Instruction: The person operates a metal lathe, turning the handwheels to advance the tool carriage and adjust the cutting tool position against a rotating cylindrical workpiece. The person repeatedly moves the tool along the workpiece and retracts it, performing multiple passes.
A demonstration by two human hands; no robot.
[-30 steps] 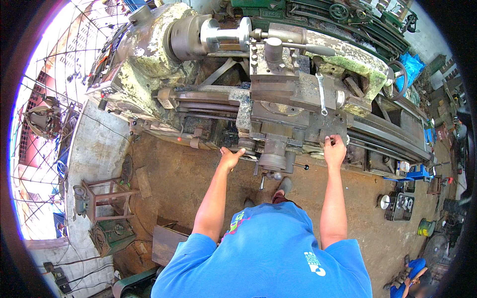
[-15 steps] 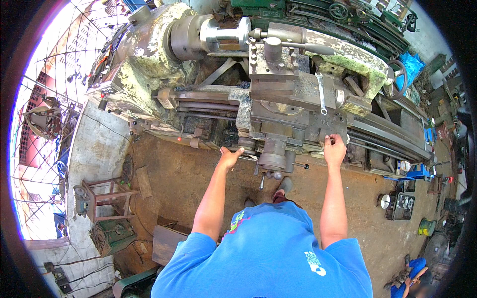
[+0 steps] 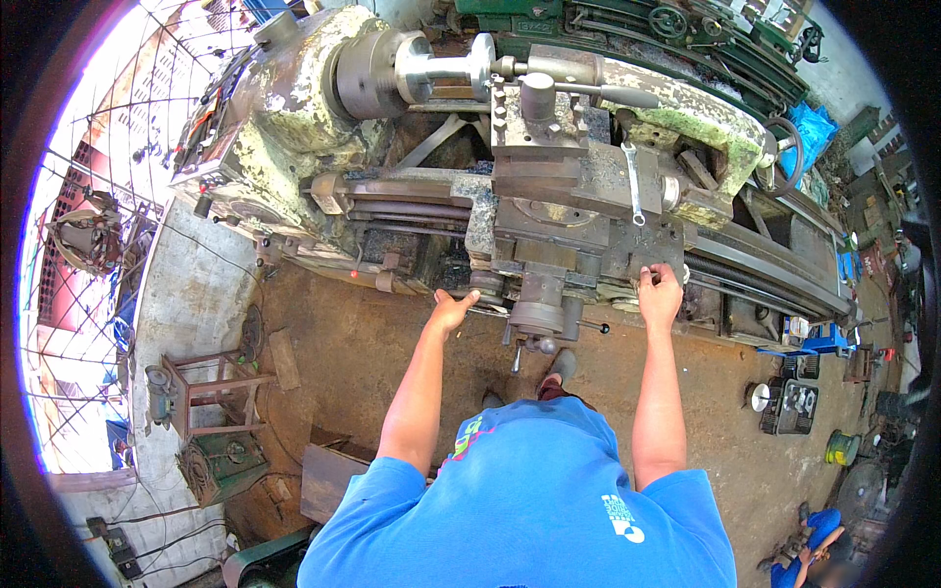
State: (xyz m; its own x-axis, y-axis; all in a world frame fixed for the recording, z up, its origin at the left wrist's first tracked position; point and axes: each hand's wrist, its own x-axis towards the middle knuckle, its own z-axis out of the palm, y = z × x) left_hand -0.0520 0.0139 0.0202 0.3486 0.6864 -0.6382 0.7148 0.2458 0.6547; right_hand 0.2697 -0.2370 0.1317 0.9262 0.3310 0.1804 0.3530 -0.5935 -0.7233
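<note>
A worn metal lathe (image 3: 284, 147) stands before me. Its chuck (image 3: 371, 74) holds a shiny flanged metal workpiece (image 3: 446, 67), whose right end meets the tailstock (image 3: 676, 103). My left hand (image 3: 454, 310) grips a round handwheel (image 3: 486, 286) at the carriage front, thumb along its rim; the other fingers are mostly hidden. My right hand (image 3: 660, 297) is closed at the carriage's right front edge, fingers curled together; what they hold is hidden. Between my hands are the cross-slide handle (image 3: 537, 343) and a black-knobbed lever (image 3: 603, 328). The tool post (image 3: 538, 113) sits above them.
A combination wrench (image 3: 634, 186) lies on the carriage, right of the tool post. Behind stands a green machine (image 3: 627, 39). Black crates (image 3: 792, 404) sit on the floor at right, a metal stand (image 3: 218, 392) at left. Another person (image 3: 814, 549) is at lower right.
</note>
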